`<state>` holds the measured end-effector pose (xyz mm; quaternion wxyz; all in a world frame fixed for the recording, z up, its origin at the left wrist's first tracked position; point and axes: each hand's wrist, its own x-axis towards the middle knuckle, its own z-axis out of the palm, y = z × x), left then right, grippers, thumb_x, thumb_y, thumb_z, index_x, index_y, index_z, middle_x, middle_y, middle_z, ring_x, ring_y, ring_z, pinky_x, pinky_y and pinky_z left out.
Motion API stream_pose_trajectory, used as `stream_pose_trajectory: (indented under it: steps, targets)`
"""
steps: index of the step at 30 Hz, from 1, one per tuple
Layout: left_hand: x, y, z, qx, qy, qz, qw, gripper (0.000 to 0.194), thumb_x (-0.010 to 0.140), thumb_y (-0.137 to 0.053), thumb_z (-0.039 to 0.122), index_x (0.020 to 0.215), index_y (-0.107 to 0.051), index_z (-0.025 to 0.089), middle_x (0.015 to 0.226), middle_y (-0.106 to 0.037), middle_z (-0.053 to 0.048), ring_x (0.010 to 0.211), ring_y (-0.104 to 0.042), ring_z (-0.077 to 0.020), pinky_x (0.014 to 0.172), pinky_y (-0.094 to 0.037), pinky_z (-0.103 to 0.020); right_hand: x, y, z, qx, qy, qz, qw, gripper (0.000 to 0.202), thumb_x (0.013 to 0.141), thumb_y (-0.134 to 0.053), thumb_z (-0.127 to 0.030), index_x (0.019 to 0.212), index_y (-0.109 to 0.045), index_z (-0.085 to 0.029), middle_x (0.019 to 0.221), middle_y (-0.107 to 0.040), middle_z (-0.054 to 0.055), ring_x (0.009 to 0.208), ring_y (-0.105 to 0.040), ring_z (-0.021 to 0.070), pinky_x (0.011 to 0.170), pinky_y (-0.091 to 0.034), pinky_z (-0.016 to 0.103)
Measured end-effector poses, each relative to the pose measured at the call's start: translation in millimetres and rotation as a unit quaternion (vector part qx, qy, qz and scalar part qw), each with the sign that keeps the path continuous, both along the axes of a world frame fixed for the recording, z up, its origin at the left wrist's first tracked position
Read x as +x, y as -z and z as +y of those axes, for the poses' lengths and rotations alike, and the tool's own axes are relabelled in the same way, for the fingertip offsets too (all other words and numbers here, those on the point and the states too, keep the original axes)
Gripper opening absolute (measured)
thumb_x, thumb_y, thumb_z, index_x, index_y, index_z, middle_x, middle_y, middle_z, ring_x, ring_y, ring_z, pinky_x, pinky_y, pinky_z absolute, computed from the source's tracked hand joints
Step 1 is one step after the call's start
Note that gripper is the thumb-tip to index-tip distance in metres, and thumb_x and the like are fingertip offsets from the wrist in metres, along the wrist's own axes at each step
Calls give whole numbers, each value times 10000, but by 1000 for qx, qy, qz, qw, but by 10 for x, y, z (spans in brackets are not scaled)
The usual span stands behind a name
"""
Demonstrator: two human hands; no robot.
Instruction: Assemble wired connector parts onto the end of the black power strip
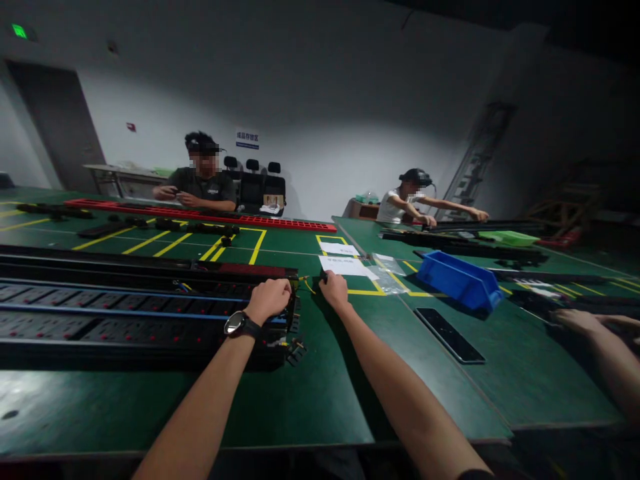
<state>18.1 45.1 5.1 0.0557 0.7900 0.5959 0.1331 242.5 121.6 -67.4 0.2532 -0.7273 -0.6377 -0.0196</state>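
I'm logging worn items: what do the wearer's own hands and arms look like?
The left hand and right hand are gloveless, forearms bare. A dark-strapped watch with round, pale face circles the left wrist. Something dark, perhaps a sleeve, edges the right arm.

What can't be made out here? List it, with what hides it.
All in the head view:
Left hand: most fingertips hidden by the hand itself.
Right hand: the dark thing at its fingertips is too small to identify.
Long black units: left ends cut off by the left edge.
Nearer white sheet: print too blurred to read.
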Motion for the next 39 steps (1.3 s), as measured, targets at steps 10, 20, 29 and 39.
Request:
stream_pose_trajectory:
  steps: [10, 20, 29, 39]
  targets:
    - [-25, 21, 24, 0, 6, -2, 1000, 317, 906, -439, 264, 1045, -721, 302, 1089, -767, -51, 1015, -706, -283, 856, -535, -385, -95, -1, 87, 62, -106, 189, 974, 343, 863, -598, -184, 1174, -737, -148, 920, -792, 74, 850, -733, 202, 764, -502, 246]
    - [-26, -1, -1, 1, 7, -1, 1000, 315, 908, -439, 254, 1040, -721, 295, 1078, -769, -54, 1002, -711, -278, 848, -532, -371, -176, 16, 20, 64, -145, 213, 964, 330, 827, -599, -168, 1119, -751, -149, 861, -784, 81, 748, -714, 200, 657, -493, 249]
    - [-18, 19, -1, 6, 1, 3, 1000, 312, 899, -446, 259, 1042, -720, 299, 1075, -773, -63, 1013, -719, -288, 862, -535, -388, -257, 55, -1, 59, -173, 248, 951, 306, 795, -589, -179, 1054, -751, -176, 917, -775, 48, 799, -698, 183, 714, -510, 245]
    - [-27, 10, -5, 7, 4, 1, 1000, 315, 891, -442, 256, 1037, -716, 304, 1083, -773, -51, 1008, -721, -292, 860, -540, -392, -407, 5, -58, 67, -134, 116, 982, 148, 897, -647, -251, 1028, -696, -201, 951, -739, 66, 878, -669, 203, 776, -464, 268]
